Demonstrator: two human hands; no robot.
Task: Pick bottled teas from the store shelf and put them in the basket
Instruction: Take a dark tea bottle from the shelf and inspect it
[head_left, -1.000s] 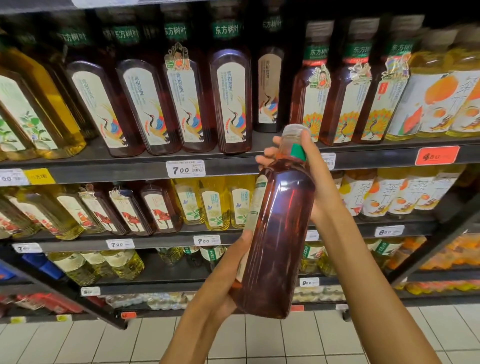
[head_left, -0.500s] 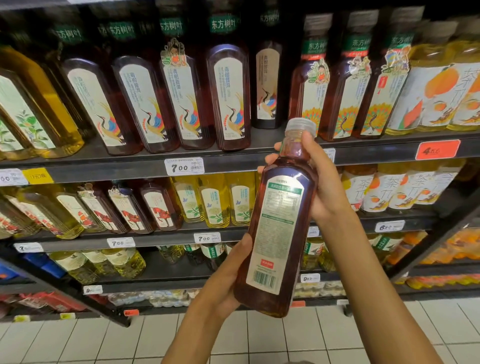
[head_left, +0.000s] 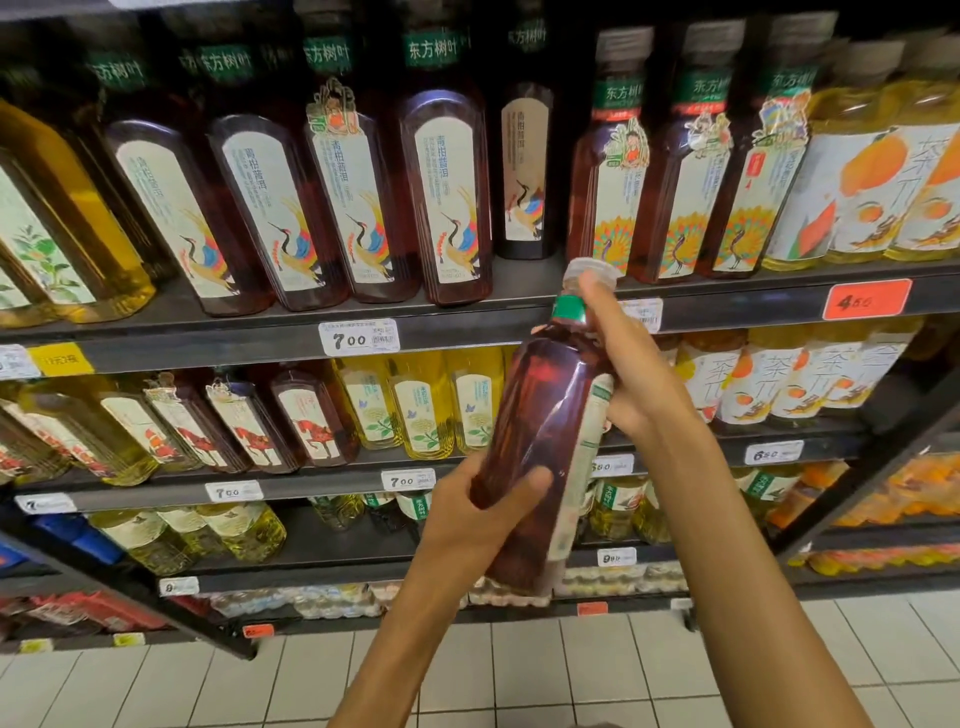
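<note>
A tall bottle of dark red-brown tea (head_left: 540, 431) with a pale cap and green neck band is held up in front of the shelves, tilted slightly right. My left hand (head_left: 478, 525) grips its lower body, thumb across the front. My right hand (head_left: 628, 379) wraps the upper part from the right, fingers reaching to the neck and cap. The bottle's label now faces right, seen edge-on. No basket is in view.
The dark metal shelf (head_left: 519, 317) carries rows of similar dark tea bottles (head_left: 447, 192) on top, yellow tea bottles (head_left: 421, 405) below, and orange-labelled bottles (head_left: 878, 176) at right. Price tags (head_left: 358, 336) line the shelf edges. White floor tiles (head_left: 545, 675) lie underneath.
The bottle has been turned in my hands: its back label, facing me half a second ago, now points right. My left hand has shifted up round the lower body.
</note>
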